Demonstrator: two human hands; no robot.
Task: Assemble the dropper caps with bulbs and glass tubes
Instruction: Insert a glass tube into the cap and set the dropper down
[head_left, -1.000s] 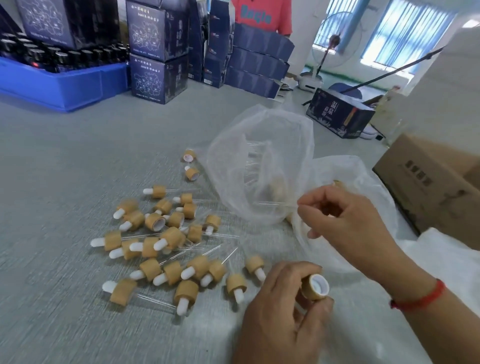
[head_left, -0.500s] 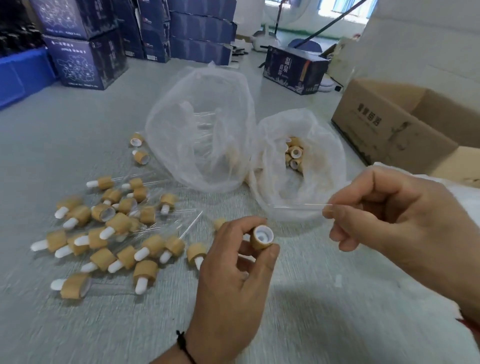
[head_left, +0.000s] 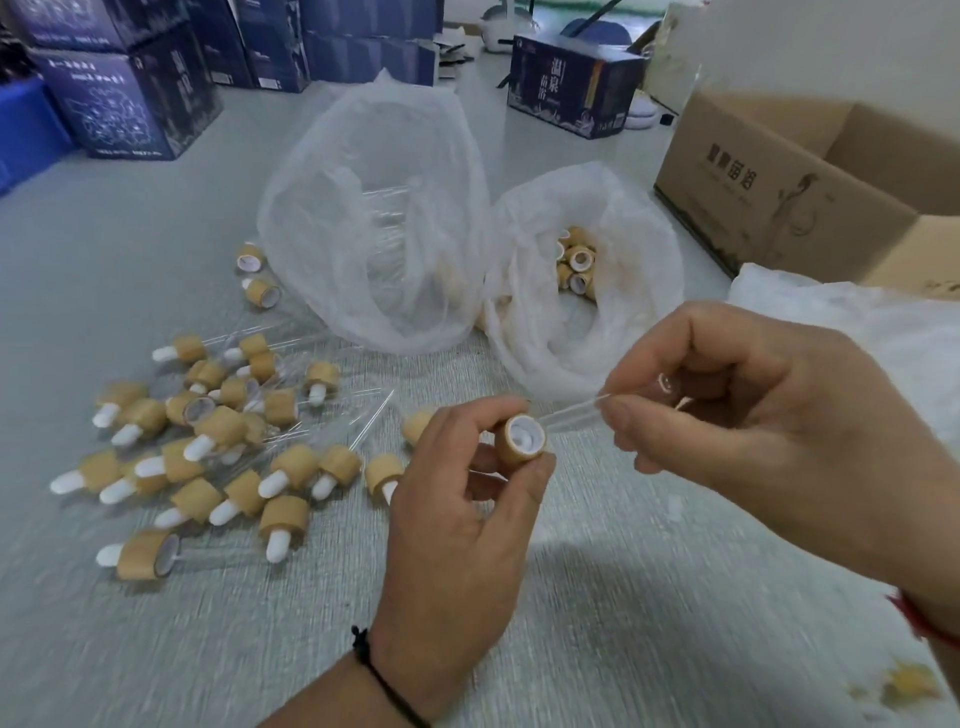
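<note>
The left hand (head_left: 457, 514) pinches a short tan wood-look dropper cap (head_left: 521, 443) between thumb and fingertips, its white-lined open end facing the right hand (head_left: 769, 415). That hand pinches a thin clear glass tube (head_left: 569, 415) just right of the cap, tip at the cap's rim. Finished tan caps with white bulbs (head_left: 208, 457) lie left of the left hand.
</note>
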